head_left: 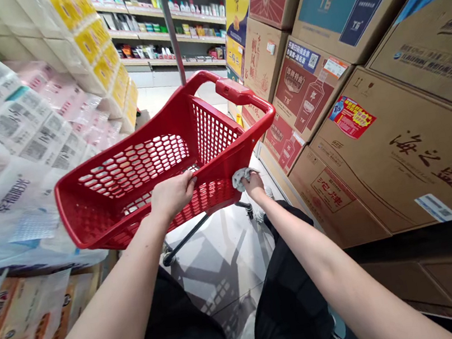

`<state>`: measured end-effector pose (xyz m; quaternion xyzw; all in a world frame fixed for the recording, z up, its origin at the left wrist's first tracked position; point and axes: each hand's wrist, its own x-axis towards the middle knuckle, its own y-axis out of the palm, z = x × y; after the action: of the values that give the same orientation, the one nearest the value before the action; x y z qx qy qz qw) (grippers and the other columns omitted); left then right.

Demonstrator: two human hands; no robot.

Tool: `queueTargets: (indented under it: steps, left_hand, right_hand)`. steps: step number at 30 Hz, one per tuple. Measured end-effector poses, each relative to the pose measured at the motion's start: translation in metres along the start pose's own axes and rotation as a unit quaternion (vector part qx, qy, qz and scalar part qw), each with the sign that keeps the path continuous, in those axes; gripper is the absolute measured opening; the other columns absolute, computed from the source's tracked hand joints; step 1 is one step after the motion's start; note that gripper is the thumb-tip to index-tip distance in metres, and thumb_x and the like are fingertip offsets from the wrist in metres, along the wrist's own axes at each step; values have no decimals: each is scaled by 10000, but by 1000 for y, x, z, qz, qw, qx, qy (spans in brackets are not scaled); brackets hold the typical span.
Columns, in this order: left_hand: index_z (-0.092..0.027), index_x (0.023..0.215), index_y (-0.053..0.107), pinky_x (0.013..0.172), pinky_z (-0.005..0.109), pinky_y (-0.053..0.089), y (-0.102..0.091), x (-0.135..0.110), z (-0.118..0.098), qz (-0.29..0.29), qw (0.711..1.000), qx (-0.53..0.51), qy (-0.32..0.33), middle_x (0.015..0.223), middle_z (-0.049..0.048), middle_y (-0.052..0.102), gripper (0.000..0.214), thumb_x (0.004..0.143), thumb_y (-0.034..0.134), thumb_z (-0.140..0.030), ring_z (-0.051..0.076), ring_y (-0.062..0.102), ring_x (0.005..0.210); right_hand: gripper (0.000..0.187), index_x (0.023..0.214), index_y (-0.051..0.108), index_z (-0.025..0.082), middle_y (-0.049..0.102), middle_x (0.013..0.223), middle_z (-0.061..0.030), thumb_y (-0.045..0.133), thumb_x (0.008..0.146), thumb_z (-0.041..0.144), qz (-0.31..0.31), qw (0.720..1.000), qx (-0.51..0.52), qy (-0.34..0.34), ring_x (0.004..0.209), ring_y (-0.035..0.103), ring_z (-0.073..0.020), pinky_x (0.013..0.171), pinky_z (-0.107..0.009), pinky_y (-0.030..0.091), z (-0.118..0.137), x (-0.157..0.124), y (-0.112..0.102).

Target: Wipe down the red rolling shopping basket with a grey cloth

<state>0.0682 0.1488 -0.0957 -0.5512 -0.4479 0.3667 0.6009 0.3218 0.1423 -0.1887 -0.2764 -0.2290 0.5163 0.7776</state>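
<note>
**Holds.** The left hand (172,193) sits on the near rim of the red shopping basket (83,182). Its fingers (187,180) are curled over the edge and pressed together, gripping the plastic. The right hand (254,185) is at the near right corner of the same rim, its fingers closed round a bunched grey cloth (241,177) that touches the basket's outer wall. In my judgement the left grip braces the basket against the push of the cloth, since the basket rides on a thin wheeled frame (185,238) and would otherwise roll or swing.

**Position.** The basket is directly ahead of the person, in the middle of the aisle, tilted with its left side lower. Its handle (235,90) is at the far end. The inside looks empty, as far as the mesh shows.

**Edges and room.**
- Stacked cardboard cartons (398,155) line the right side, just beside the right forearm and the basket's right rim.
- Wrapped tissue packs (13,139) crowd the left, touching or nearly touching the basket's left rim; I cannot tell which.
- Bare floor (222,260) shows only below the basket and between the person's legs.
- Open room lies forward, past an upright pole (170,30), towards the stocked shelves (187,22).
</note>
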Motion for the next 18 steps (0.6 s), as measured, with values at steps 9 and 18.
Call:
queueTargets:
  steps: [9,18]
  left_hand:
    - [-247,1038,607,572,296,290,3,-2,2,-7,1000,-1,9,865,69,711,459,969,232,-503,237,658,764]
    - [-236,1038,605,590,296,326,0,-5,-1,-8,1000,-5,4,905,75,720,446,971,243,-488,235,673,808]
  right_hand:
    - [362,1263,542,111,572,1272,-190,398,978,282,-63,973,-71,-211,1189,552,-261,1042,-385,437,47,-26,1]
    - [276,1084,604,99,676,1037,-200,472,876,226,36,994,-54,-83,945,651,-271,832,-406,530,15,-26,35]
